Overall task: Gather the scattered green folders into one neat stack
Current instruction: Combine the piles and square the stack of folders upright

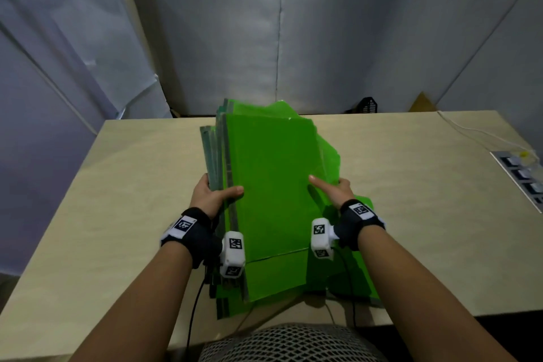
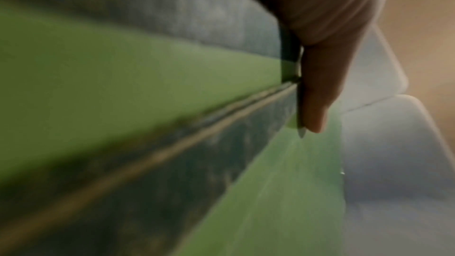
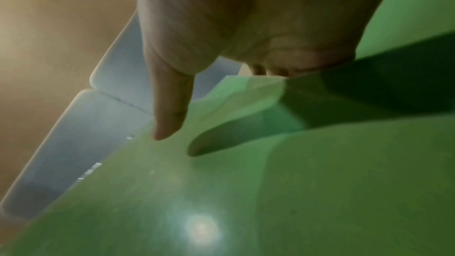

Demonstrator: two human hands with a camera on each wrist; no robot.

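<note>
A ragged bundle of green folders [image 1: 270,185] sits mid-table [image 1: 411,185], long axis running six to twelve o'clock. The left hand [image 1: 213,195] grips the spine edges at nine o'clock; the right hand [image 1: 338,191] pinches the three o'clock side. They look thin, slick and floppy, best squeezed by both long edges.

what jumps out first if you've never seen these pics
The bright green folders, a ragged bundle at the middle of the pale table, edges fanned out and not yet squared. The left hand grips the bundle's left edge, and the right hand holds its right side, thumb on top.
</note>
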